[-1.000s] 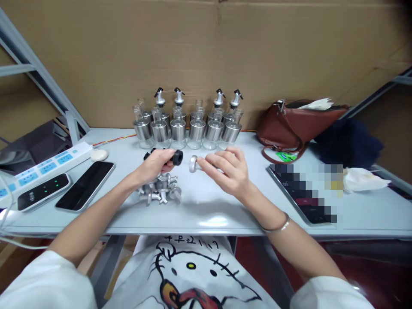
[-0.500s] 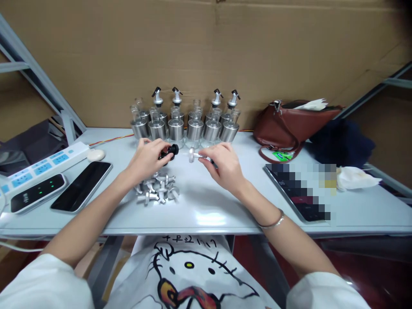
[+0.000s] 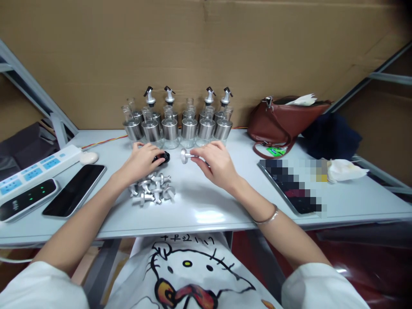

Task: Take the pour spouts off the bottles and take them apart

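My left hand is closed, thumb and fingers pinching a black round stopper whose far side is partly hidden. In my right hand a silver pourer spout is pinched by its thin end, its round flange facing left toward the stopper. A short gap separates the two parts. Just below my left hand lies a pile of silver pourer spouts, loose on the grey table. Behind both hands stand two rows of glass bottles with steel sleeves; several at the back carry pourers with black flip caps.
On the left are a power strip, a black phone, a small device with green lights and a white round case. To the right sit a brown handbag, a blurred tablet-like device and a white crumpled wrapper.
The black stopper has tilted in my left hand, its end turned more toward me. My right hand still holds the spout. The whole view has shifted slightly.
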`<state>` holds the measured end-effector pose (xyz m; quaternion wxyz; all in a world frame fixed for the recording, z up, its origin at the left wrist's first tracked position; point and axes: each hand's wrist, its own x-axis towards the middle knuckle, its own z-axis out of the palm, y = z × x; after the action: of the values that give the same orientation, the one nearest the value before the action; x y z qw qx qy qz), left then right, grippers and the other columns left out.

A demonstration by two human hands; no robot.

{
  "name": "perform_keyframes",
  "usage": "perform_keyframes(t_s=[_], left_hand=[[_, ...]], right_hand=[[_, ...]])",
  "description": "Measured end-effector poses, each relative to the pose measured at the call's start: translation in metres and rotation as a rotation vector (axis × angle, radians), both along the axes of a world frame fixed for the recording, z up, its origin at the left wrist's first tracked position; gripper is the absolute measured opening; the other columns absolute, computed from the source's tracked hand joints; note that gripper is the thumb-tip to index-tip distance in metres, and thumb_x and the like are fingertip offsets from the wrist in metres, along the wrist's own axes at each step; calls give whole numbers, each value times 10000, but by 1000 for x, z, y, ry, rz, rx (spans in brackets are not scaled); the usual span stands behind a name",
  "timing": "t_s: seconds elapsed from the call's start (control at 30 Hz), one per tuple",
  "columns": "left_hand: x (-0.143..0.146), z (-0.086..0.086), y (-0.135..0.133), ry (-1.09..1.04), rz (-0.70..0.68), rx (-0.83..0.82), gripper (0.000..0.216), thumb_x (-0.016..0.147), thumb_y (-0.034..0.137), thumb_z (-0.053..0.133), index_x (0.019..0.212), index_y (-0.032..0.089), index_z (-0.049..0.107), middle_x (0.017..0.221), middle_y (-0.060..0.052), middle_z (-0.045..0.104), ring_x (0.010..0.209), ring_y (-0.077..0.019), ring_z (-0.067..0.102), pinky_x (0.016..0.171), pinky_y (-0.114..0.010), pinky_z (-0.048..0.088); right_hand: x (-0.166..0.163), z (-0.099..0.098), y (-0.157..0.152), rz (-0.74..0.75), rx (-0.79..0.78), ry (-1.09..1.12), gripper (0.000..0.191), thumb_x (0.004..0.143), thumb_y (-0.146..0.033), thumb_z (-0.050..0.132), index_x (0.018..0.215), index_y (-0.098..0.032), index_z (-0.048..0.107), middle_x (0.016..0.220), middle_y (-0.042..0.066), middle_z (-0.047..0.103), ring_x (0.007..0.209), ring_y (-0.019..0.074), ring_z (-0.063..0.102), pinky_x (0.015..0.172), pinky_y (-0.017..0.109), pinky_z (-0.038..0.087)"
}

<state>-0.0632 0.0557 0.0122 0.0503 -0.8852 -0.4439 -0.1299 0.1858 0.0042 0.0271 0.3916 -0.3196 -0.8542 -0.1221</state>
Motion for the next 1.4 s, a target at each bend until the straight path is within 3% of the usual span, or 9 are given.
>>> perform_keyframes(t_s=[0.33, 0.73, 1.1, 1.23, 1.4], left_hand=[[-1, -8, 2, 65, -24, -26, 316, 937, 354, 408, 1061, 213, 662, 1035, -119, 637, 1004, -282, 541, 944, -535, 276], [1, -2, 0, 12, -1, -25, 293, 948, 341, 403, 1047, 203, 642, 1067, -118, 648, 1064, -282, 519, 983, -574, 217], [6, -3, -3, 64, 13, -96, 297, 950, 296, 401, 1101, 213, 644, 1106, -117, 600, 1099, -279, 496, 1006, -601, 197], [6, -4, -3, 61, 21, -167, 289, 949, 306, 409, 1100, 231, 645, 1116, -99, 605, 1105, -276, 509, 1011, -576, 218], [6, -5, -5, 64, 42, -144, 285, 942, 307, 425, 1146, 210, 600, 1108, -103, 607, 1066, -271, 541, 1012, -576, 211]], right_hand=[[-1, -3, 4, 20, -99, -34, 248, 988, -235, 359, 1016, -152, 591, 875, 71, 716, 750, 159, 622, 771, 297, 374], [0, -5, 4, 59, -300, -125, 218, 977, -223, 374, 1019, -152, 576, 906, 80, 702, 804, 170, 623, 782, 312, 373], [0, -8, 2, 180, -608, -224, 178, 936, -191, 458, 960, -161, 631, 934, 78, 590, 815, 169, 566, 751, 293, 431], [-2, -10, 1, 201, -769, -237, 171, 922, -153, 460, 974, -162, 623, 937, 73, 618, 800, 155, 576, 749, 285, 436], [-7, -8, -3, 219, -908, -163, 185, 889, -172, 524, 1070, -164, 559, 847, 40, 668, 760, 146, 597, 717, 271, 445]])
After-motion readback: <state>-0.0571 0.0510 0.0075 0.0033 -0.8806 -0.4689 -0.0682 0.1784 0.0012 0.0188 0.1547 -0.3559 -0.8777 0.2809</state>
